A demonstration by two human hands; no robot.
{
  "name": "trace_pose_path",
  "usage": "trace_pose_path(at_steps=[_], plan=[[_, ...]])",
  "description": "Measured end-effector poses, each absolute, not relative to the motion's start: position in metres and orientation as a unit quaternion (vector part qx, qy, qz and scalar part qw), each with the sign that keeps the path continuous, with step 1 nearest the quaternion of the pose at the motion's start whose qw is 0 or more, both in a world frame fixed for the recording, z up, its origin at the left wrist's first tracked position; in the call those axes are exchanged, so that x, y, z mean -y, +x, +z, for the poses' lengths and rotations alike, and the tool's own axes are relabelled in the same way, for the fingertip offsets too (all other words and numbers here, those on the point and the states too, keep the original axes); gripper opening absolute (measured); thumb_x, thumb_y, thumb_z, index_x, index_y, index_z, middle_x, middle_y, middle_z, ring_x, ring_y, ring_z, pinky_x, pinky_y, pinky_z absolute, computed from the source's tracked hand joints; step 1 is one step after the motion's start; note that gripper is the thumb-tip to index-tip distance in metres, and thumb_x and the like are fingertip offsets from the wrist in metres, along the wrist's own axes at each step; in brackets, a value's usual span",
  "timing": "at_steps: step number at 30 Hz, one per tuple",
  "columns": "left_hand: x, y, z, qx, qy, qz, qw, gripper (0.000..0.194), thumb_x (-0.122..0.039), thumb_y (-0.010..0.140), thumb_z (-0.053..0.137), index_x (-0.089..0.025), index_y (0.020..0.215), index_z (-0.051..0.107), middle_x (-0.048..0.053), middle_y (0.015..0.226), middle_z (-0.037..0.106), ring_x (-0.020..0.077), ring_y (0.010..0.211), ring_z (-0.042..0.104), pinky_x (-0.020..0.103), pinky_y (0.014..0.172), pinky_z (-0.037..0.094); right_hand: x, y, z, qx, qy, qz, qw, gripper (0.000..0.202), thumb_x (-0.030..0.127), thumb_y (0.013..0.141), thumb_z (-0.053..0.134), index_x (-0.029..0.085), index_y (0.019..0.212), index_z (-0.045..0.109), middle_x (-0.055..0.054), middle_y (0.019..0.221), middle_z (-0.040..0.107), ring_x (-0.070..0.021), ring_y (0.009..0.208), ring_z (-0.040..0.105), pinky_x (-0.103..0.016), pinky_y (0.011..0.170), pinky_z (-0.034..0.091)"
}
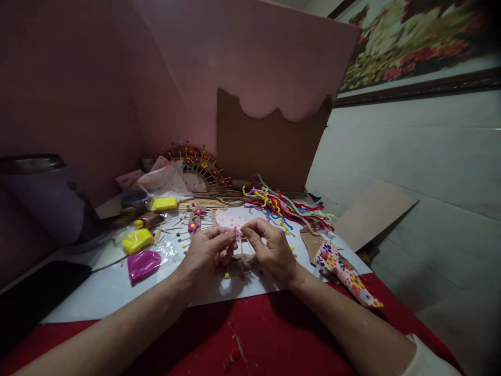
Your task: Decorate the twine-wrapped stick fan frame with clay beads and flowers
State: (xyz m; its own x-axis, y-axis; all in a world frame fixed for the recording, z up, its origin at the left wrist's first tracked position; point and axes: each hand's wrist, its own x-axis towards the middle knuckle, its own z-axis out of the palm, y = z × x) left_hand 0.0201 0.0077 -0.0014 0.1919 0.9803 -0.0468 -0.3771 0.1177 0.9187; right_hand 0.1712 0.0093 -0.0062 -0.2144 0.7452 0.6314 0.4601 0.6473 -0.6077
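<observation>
My left hand (211, 249) pinches a small purple flower (237, 233) between thumb and fingers. Close against the flower's right side, my right hand (272, 250) has its thumb and forefinger pressed together; what lies in that pinch is too small to make out. Below both hands is a round piece with a twine-wrapped rim (246, 259), thin sticks and a pink dotted centre (230, 219). Pink flowers with yellow middles (193, 226) sit on its left rim, and bead-like tips end the sticks. My hands hide part of it.
Yellow clay packs (138, 241) and a magenta clay pack (144, 266) lie left. Behind are colourful pipe cleaners (289, 206), a decorated half-round piece (203, 164) and a cardboard sheet (270, 146). A flower-patterned glue gun (346, 271) rests right. A dark cup (47, 203) stands far left.
</observation>
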Motion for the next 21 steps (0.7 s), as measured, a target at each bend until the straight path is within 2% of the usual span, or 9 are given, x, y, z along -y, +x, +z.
trace_pose_path(at_steps=[7,13,21], plan=[[-0.0053,0.0181,-0.0042,-0.354,0.405,0.518,0.665,0.018,-0.022,0.061,0.073,-0.011,0.066,0.059,-0.001,0.058,0.056,0.0055,0.049,0.047,0.017,0.044,0.032,-0.0085,0.1693,-0.0093,0.787,-0.356,0.092,0.495,0.005,0.017,0.084,0.055,0.018,0.082,0.060,-0.003,0.075,0.060,-0.0156,0.071,0.054,-0.028,0.066,0.043],[-0.0071,0.0200,-0.0042,-0.350,0.416,0.506,0.669,0.021,-0.025,0.062,0.074,-0.011,0.063,0.059,0.000,0.055,0.056,0.0047,0.045,0.044,0.018,0.043,0.029,-0.0110,0.1697,-0.0122,0.791,-0.313,0.068,0.522,0.013,0.009,0.084,0.051,0.019,0.080,0.059,-0.002,0.073,0.059,-0.0157,0.073,0.055,-0.028,0.067,0.044],[-0.0075,0.0192,-0.0075,-0.347,0.432,0.495,0.669,0.021,-0.026,0.063,0.075,-0.011,0.066,0.061,0.001,0.057,0.057,0.0047,0.046,0.045,0.017,0.044,0.029,-0.0122,0.1697,-0.0155,0.789,-0.310,0.048,0.528,0.015,0.008,0.083,0.049,0.019,0.076,0.057,-0.002,0.070,0.056,-0.0160,0.072,0.053,-0.028,0.065,0.043]])
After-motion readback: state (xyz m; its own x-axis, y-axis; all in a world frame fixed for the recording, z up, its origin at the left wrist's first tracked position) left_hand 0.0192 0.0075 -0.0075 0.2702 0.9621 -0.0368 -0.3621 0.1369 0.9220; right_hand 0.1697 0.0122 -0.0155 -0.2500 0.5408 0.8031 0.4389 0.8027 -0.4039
